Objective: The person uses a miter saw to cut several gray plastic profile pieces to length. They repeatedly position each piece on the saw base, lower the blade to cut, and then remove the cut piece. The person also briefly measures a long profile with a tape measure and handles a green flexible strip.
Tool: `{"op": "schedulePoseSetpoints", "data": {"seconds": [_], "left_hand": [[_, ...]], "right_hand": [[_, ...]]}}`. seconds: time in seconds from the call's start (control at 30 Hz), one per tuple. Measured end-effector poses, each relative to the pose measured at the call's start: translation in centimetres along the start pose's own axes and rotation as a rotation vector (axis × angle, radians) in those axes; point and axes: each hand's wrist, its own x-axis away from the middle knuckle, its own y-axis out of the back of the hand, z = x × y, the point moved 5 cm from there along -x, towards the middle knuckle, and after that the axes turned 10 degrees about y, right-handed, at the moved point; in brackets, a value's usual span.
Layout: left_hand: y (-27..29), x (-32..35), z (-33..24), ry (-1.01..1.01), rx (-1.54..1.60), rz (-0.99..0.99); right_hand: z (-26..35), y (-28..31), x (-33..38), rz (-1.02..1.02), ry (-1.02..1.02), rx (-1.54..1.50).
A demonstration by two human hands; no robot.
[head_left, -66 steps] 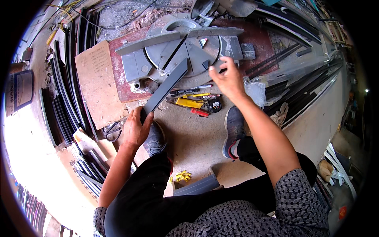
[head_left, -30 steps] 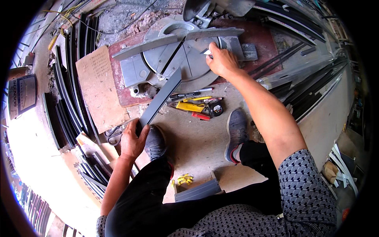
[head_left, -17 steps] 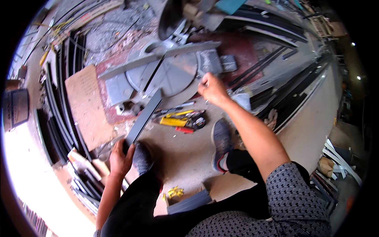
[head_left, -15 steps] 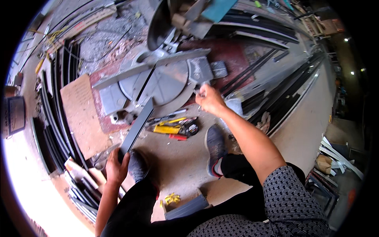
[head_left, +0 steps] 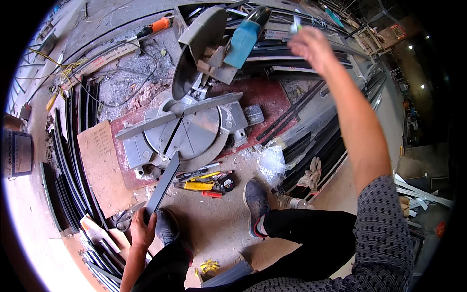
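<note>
While the long, flat, dark-grey strip (head_left: 164, 184) slants toward the round grey metal saw base (head_left: 202, 129), the left hand (head_left: 143, 229) has its grip closed on the lower end. Well apart, the blurred right hand (head_left: 313, 48) is near a small pale object (head_left: 296, 24); whether its grip holds this cannot be told. A flat yellow tool (head_left: 198, 186) lies on the concrete floor (head_left: 219, 219), right of the strip.

The grey floor (head_left: 219, 219) is bearing a dusty red board (head_left: 275, 100), and on this board a mitre saw (head_left: 200, 129) is standing. In front of the board, a yellow cutter (head_left: 199, 186), a tape measure (head_left: 226, 184) and a small red tool (head_left: 212, 194) (its kind is staying unclear) are lying close together. Long dark profiles (head_left: 68, 197) are lying at left.
</note>
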Motion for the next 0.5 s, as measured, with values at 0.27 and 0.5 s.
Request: {"op": "schedulePoseSetpoints", "data": {"seconds": [0.27, 0.5], "left_hand": [[0.2, 1.3, 1.1, -0.025, 0.041, -0.068], [0.7, 4.2, 4.2, 0.092, 0.08, -0.15]], "right_hand": [[-6.4, 1.9, 8.9, -0.027, -0.279, 0.396], [-22.2, 1.3, 33.1, 0.27, -0.611, 0.624]]}}
